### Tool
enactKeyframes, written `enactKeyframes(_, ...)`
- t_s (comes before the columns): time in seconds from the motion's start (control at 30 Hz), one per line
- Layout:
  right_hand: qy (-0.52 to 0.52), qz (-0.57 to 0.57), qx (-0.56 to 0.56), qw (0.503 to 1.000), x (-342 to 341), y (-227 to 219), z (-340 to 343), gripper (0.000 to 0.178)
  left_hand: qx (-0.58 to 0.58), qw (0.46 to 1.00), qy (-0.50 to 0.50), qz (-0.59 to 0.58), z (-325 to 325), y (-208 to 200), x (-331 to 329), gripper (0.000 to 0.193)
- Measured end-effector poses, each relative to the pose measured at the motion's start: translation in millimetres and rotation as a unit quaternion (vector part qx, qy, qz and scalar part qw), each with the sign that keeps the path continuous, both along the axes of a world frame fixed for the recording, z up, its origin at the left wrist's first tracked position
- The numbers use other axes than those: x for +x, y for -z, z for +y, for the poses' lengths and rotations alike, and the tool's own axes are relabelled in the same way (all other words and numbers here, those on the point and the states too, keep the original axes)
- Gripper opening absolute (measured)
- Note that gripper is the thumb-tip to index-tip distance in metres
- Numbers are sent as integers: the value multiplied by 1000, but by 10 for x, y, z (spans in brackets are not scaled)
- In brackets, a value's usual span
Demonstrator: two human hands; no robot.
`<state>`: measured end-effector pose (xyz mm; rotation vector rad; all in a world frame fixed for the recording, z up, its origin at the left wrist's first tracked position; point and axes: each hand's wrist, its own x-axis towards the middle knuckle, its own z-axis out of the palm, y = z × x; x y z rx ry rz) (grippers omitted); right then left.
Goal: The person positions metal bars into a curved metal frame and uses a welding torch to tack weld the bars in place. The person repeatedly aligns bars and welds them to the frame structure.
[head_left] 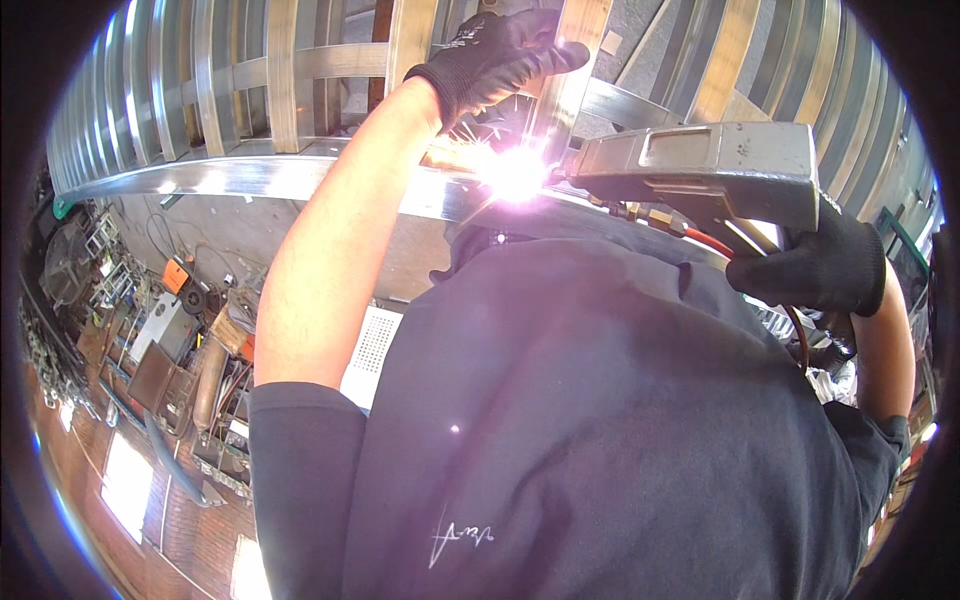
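My right hand (818,268), in a black glove, is wrapped round the handle of a grey handheld welding gun (715,160). The gun's nozzle points left into a blinding white-pink glare, with sparks spraying from its left side. At the glare, a flat metal bar (575,85) meets a long metal rail (250,178). Just above that joint my left hand (490,62), also black-gloved, grips the bar, its thumb lying across the face. The joint itself is lost in the brightness.
Rows of parallel metal bars (205,85) stretch left and right beyond the rail. A red hose (708,241) runs by the gun. Down on the left, tools and scrap clutter the brick floor (200,545), around a grey box (163,327) and an orange item (176,277).
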<state>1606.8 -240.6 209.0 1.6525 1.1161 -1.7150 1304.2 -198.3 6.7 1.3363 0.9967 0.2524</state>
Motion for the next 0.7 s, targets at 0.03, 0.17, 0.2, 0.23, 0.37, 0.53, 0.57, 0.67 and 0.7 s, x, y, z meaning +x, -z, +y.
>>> enactKeyframes(0.03, 3, 3, 2, 1000, -1, -2, -4, 70, 0, 1000, 0, -2, 0, -11, -3, 83)
enactKeyframes(0.17, -37, 57, 64, 996, 133, 81, -103, 65, 1, 1000, -3, -7, -3, -18, -16, 82)
enactKeyframes(0.2, -48, 63, 71, 994, 147, 88, -108, 64, 2, 1000, -3, -8, -4, -23, -6, 81)
enactKeyframes(0.23, -60, 70, 78, 993, 160, 95, -112, 63, 1, 1000, -4, -8, 0, -17, -3, 81)
enactKeyframes(0.37, -29, 37, 48, 998, 52, 11, -58, 64, 5, 1000, -3, -6, 2, -11, 3, 80)
enactKeyframes(0.53, -82, 129, 108, 982, 300, 217, -177, 77, 8, 1000, -5, -8, -4, -14, 15, 78)
enactKeyframes(0.57, -79, 131, 104, 983, 316, 217, -186, 80, 9, 1000, -5, -8, -4, -19, 13, 78)
enactKeyframes(0.67, -33, 65, 18, 997, 124, 71, -40, 80, 11, 1000, -9, -5, -27, -14, 21, 77)
enactKeyframes(0.7, -55, 87, 43, 994, 204, 126, -91, 80, 11, 1000, -9, -7, -32, -17, 19, 76)
